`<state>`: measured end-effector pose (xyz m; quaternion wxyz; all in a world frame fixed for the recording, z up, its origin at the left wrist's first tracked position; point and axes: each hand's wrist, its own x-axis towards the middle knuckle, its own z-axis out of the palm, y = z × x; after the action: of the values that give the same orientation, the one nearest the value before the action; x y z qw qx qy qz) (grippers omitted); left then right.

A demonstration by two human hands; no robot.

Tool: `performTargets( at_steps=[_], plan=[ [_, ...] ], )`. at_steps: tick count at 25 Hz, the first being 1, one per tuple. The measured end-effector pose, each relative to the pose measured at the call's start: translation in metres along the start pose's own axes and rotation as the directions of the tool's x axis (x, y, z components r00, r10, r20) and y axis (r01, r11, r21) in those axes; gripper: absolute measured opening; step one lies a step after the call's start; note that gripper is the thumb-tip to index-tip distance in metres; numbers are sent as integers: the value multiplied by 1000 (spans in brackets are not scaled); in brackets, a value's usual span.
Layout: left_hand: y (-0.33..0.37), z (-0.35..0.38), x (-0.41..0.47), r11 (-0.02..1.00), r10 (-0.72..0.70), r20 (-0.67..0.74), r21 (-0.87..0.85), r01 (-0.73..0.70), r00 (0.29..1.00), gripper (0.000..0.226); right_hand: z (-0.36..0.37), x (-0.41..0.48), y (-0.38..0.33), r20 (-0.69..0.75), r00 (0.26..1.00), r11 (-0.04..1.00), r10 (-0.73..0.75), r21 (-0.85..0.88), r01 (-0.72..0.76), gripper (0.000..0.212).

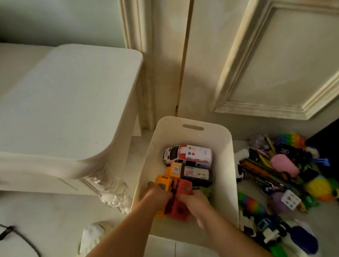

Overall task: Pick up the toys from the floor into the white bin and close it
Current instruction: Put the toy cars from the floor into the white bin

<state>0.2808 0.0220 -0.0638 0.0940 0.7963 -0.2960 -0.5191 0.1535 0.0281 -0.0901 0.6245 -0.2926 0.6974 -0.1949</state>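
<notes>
Our left hand (159, 197) gripped the orange plastic toy truck (164, 183) and our right hand (194, 202) the red plastic toy vehicle (183, 187), both low inside the white plastic bin (192, 120). Risk: if we stacked loosely, the colourful toy pile (278, 171) on the floor (56, 212) beside it could overfill the bin and block closing.

Dim, yellowish indoor light, soft shadows, wide-angle bending at the edges, slight blur throughout.
</notes>
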Motion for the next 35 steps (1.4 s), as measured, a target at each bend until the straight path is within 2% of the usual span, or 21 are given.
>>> performTargets(
  at_steps=[2,3,5,8,10,13,18,22,26,29,32,33,35],
  plan=[
    [-2,8,17,1000,-21,-74,15,23,997,55,7,10,0,-29,997,971,-70,-233,61,19],
    [-4,13,27,1000,-18,-103,4,18,994,53,11,14,-1,-24,994,936,-108,-339,94,22],
    [-3,15,35,1000,-8,-143,-30,4,990,49,17,24,-2,-16,990,894,-141,-432,120,36],
    [-2,10,40,995,7,-118,-102,-19,993,34,18,27,-3,-28,989,890,-147,-440,120,39],
    [-3,10,40,996,3,-95,-92,-12,995,44,17,25,-1,-21,992,887,-128,-449,105,31],
    [-6,9,40,999,-2,-73,34,4,997,58,20,28,6,-1,995,886,-103,-454,91,30],
    [-9,2,40,994,-8,1,111,8,1000,55,20,33,8,7,997,920,-74,-386,71,10],
    [-8,-8,40,968,27,88,245,-48,996,59,23,33,7,-67,991,913,-119,-398,83,20],
    [-2,-11,41,874,95,102,468,-132,990,86,23,31,4,-103,983,868,-155,-488,86,29],
    [-1,-6,37,876,122,73,462,-142,990,82,22,30,5,-106,978,876,-178,-469,108,25],
    [-10,-5,38,947,90,79,302,-110,993,65,23,29,5,-48,983,861,-180,-491,133,24],
    [-11,-6,37,949,95,73,295,-113,993,53,24,27,5,-5,986,860,-168,-490,144,30],
    [-7,-10,39,911,98,74,396,-120,992,37,28,25,10,90,984,822,-153,-541,177,54]
  ],
)
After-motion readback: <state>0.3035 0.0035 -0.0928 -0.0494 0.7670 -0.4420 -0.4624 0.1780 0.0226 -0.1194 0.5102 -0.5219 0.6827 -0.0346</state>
